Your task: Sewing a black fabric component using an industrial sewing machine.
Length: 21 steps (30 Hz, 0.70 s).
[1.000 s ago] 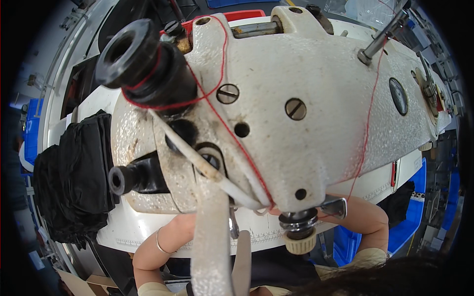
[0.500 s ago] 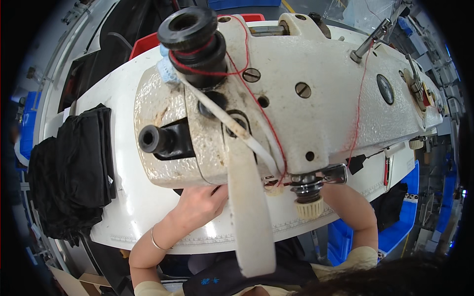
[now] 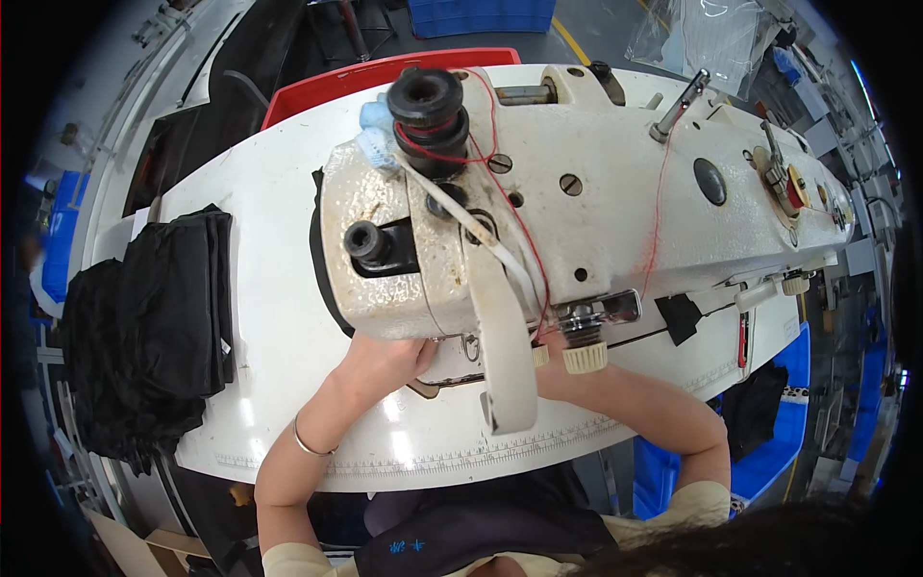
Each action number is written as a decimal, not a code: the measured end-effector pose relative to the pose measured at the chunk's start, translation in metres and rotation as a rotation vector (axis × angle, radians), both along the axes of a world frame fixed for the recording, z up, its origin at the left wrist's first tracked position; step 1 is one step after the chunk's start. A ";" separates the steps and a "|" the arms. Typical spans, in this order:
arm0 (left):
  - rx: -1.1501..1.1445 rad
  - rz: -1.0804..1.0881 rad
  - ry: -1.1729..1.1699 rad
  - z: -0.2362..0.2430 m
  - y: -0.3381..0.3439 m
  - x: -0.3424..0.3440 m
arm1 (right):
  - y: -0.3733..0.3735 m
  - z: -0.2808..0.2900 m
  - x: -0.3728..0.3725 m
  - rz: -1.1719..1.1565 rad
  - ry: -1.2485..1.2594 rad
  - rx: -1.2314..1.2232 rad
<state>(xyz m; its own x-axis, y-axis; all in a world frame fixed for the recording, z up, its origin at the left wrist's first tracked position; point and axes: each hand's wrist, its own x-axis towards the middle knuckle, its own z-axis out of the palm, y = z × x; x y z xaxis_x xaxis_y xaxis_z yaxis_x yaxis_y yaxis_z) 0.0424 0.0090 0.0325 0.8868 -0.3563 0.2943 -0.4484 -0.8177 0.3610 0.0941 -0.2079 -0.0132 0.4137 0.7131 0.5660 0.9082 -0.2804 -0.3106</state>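
Observation:
A white sewing machine (image 3: 615, 212), threaded with red thread, spans the middle of the view and covers much of both hands. My left hand (image 3: 383, 365) is under the left end of its head, with the visible fingers curled closed; what they grip is hidden. Close by, a strip of black cloth (image 3: 325, 264) shows along the head's left side. My right hand (image 3: 560, 377) reaches in from the right beneath the machine, beside the cream tension knob (image 3: 585, 359). Its fingers are out of sight behind the white lever (image 3: 510, 356).
Folded black cloth (image 3: 159, 317) is stacked on the white table (image 3: 274, 385) at left. A ruler strip (image 3: 385, 468) runs along the near edge. Behind the machine stands a red bin (image 3: 327, 87). A blue bin (image 3: 784, 423) with black cloth sits at lower right.
The machine now appears smaller and more to the right as the view has shifted. Black cloth has come into sight left of its head. My right hand has moved left under the machine.

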 end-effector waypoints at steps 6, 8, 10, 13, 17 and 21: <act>-0.096 -0.004 -0.145 0.002 -0.003 0.002 | 0.001 0.003 0.004 0.048 -0.268 -0.177; -0.086 0.002 -0.185 -0.002 -0.002 0.003 | -0.001 0.010 0.003 0.047 -0.150 -0.091; -0.052 -0.006 -0.302 -0.006 -0.002 0.006 | 0.002 0.018 0.003 0.000 -0.113 -0.035; -0.067 0.013 -0.225 -0.001 -0.004 0.007 | 0.008 0.028 0.001 -0.012 -0.105 -0.037; -0.070 0.049 -0.176 0.033 -0.005 -0.015 | 0.000 0.047 -0.019 -0.066 0.698 0.052; -0.120 -0.220 0.101 0.079 -0.009 -0.088 | 0.001 0.073 -0.045 0.092 2.193 0.230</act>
